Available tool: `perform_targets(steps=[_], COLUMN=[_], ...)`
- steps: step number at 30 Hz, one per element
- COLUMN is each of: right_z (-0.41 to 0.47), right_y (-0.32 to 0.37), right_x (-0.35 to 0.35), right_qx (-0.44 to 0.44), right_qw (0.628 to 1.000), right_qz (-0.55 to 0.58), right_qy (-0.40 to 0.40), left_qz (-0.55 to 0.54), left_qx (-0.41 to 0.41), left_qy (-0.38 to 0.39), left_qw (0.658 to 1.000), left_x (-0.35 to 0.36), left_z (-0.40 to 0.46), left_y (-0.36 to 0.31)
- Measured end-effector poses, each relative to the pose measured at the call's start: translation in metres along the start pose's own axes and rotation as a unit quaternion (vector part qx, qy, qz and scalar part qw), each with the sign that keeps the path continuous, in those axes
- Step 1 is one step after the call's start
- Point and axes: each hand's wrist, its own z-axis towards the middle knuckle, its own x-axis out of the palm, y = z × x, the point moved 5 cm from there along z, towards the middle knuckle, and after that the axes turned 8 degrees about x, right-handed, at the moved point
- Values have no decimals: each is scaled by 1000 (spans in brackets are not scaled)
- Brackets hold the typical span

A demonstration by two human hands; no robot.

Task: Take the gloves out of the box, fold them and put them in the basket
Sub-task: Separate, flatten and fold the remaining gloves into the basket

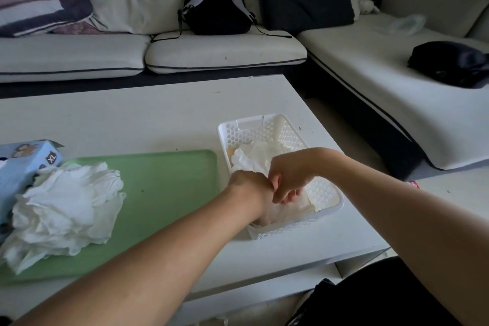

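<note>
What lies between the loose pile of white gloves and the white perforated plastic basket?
In the head view, only bare green tray separates the glove pile from the basket; the left forearm crosses nearer the camera.

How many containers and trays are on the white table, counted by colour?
White: 1, the perforated basket, with both hands inside it
Green: 1, the flat tray
Light blue: 1, the glove box at the left edge
Total: 3
</note>
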Motion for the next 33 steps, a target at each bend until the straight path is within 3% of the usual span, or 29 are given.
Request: perform_targets(steps=[4,11,14,19,24,27,31,33], right_z=[-5,-2,-4,-5,-13,-12,-10,-3], right_y=[-11,-7,-8,-9,-7,-9,-9,-5], right_x=[12,15,12,6,3,-7,-28,-24], right_qx=[54,74,65,83,89,69,48,68], right_qw=[996,988,988,986,978,990,981,984], right_qz=[7,-124,-125,-144,-182,-104,-61,-80], right_qy=[74,53,57,-4,-41,-59,-175,-145], left_qz=[-29,-23,-36,-68,4,28,-15,-51], left_qx=[-3,12,-5,-27,-30,-15,-2,12], left_qy=[32,91,65,17,-38,-32,-12,-25], left_qw=[999,996,997,997,999,999,1000,998], left_x=[0,3,2,5,17,22,8,-1], left_z=[4,16,19,13,19,24,14,4], left_y=[1,14,18,8,1,1,6,13])
